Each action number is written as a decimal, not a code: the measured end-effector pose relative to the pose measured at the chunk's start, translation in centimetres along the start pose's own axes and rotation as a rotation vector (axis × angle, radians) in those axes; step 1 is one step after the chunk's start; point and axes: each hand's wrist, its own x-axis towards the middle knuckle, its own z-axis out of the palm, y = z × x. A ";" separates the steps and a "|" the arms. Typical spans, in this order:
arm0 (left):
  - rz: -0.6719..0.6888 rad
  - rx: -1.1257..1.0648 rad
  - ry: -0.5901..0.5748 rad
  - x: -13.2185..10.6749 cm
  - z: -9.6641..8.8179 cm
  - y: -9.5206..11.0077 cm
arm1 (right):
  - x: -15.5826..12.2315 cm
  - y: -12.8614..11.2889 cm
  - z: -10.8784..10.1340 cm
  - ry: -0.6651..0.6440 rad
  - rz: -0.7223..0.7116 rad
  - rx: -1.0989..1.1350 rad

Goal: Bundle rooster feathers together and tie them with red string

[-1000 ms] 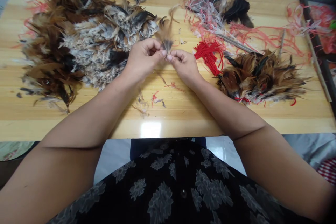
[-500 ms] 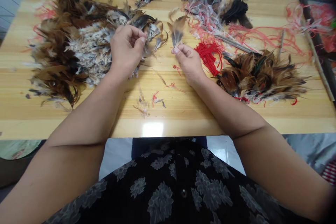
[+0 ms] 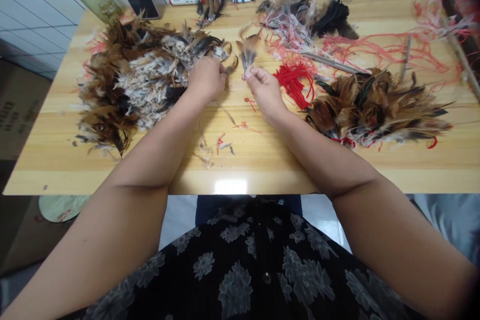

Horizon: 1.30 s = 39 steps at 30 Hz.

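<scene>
My right hand (image 3: 263,91) pinches a small bunch of brown and grey feathers (image 3: 249,51) by the quill ends, tips pointing away from me. To its left, my left hand (image 3: 207,78) is closed at the right edge of a large pile of brown, black and whitish feathers (image 3: 146,77). Its fingers face down and away, so what they hold, if anything, is hidden. Beside my right hand lies a bundle of red string (image 3: 296,82). A pile of brown feather bunches (image 3: 375,107), some with red string at their bases, rests by my right forearm.
Pink and white plastic strands (image 3: 382,52) tangle with feathers and thin sticks (image 3: 333,63) at the back right. A marker (image 3: 183,0) and a dark feather tuft (image 3: 211,2) lie by the tiled wall. Red string scraps (image 3: 221,142) dot the wooden table (image 3: 270,170).
My left hand has moved right and down to the pile's right edge, its fingers now turned out of sight. My right hand keeps its pinch on the feathers. The camera view has shifted slightly.
</scene>
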 end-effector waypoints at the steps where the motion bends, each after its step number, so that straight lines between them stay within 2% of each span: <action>1: 0.023 -0.050 0.017 0.1 0.1 -0.4 | 0.1 -0.1 0.1 0.004 0.002 0.004; 4: 0.072 -0.290 0.072 -0.6 -0.4 -1.4 | 0.2 -0.3 0.4 0.009 0.010 -0.014; 7: 0.012 -0.522 0.023 -2.5 -1.4 -1.7 | 0.2 -0.2 0.6 0.014 0.013 -0.063; 11: -0.081 -0.835 -0.099 -4.9 -2.2 -0.4 | -0.3 -0.4 0.7 0.022 0.017 -0.088; 14: -0.132 -0.974 -0.142 -5.7 -2.2 0.9 | -0.8 -0.7 0.6 -0.006 0.025 -0.068; 17: -0.174 -1.017 -0.159 -6.0 -2.0 1.4 | -0.9 -0.9 0.4 -0.033 0.015 -0.038; 20: -0.178 -1.017 -0.170 -6.0 -1.6 1.2 | -0.8 -0.8 0.4 -0.041 0.031 -0.058; 27: -0.086 -0.989 -0.150 -6.0 -0.6 0.2 | -1.0 -0.9 0.5 -0.101 -0.011 -0.124; 32: -0.085 -0.982 -0.124 -6.0 -0.3 0.1 | -1.1 -0.8 0.5 -0.147 -0.057 -0.179; 39: -0.076 -0.963 -0.122 -5.8 0.2 -0.2 | -1.0 -0.7 0.4 -0.103 -0.018 -0.179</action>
